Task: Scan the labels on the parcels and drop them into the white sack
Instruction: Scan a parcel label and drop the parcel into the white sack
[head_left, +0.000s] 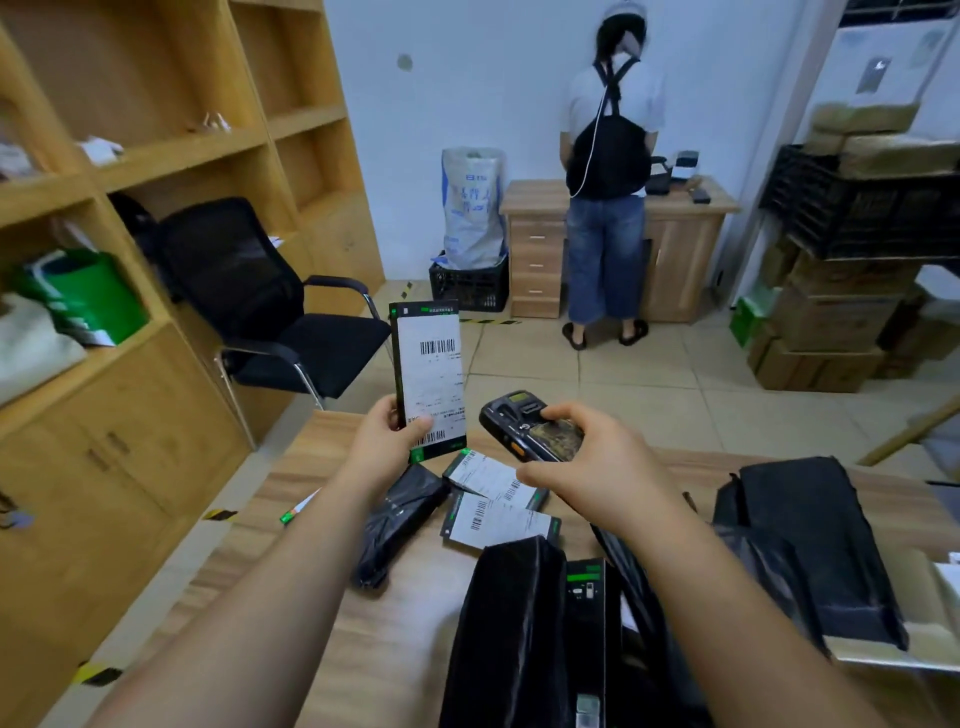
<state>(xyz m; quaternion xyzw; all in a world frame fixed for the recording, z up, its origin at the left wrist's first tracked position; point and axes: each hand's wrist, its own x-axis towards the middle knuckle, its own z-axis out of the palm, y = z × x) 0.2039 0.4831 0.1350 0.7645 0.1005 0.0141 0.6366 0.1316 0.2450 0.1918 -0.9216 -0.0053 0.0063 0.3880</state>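
Observation:
My left hand (387, 434) holds a flat black parcel (428, 374) upright above the table's far edge, its white barcode label facing me. My right hand (582, 462) grips a black handheld scanner (524, 423) just right of the parcel, its head turned toward the label. On the wooden table (322, 467) below lie two labelled parcels (493, 506), a black wrapped parcel (397, 522) and several black bags (519, 634). A white sack (472, 208) stands in a black crate at the far wall.
A black office chair (270, 312) stands left of the table by wooden shelves (156, 156). A person (608, 176) stands with their back to me at a small desk (540, 244). Cardboard boxes (831, 322) and a black crate (862, 213) are stacked on the right.

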